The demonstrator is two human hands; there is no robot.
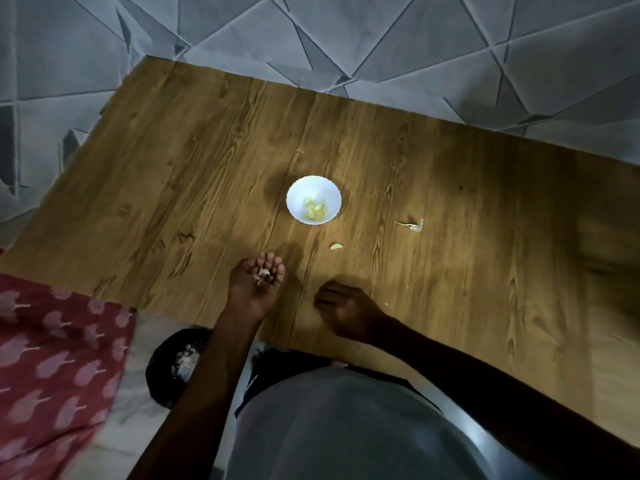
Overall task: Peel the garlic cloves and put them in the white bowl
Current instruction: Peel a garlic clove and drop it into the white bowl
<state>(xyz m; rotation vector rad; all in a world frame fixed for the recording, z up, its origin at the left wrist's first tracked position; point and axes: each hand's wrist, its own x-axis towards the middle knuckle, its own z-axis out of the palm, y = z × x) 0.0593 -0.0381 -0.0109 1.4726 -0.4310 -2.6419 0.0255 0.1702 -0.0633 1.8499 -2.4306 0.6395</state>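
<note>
Middle of table (166,174): white bowl (300,192), peeled cloves (314,210) heaped inside. Just nearside of it, 1 loose clove (336,246) on the wood; skin scrap (412,226) further toward the right edge. By the near edge: left hand (256,291) palm-up, fingers cupped round a garlic clove (265,273). Right hand (346,313) knuckles-up, fingers curled under, in shadow; cannot tell whether holding anything.

My left hand (258,284) is palm up over the table (173,168), fingers cupped round some garlic (265,273). My right hand (346,311) rests beside it, fingers curled. Beyond them the bowl (298,188) holds peeled cloves (315,209); a loose clove (336,246) lies near it.
</note>
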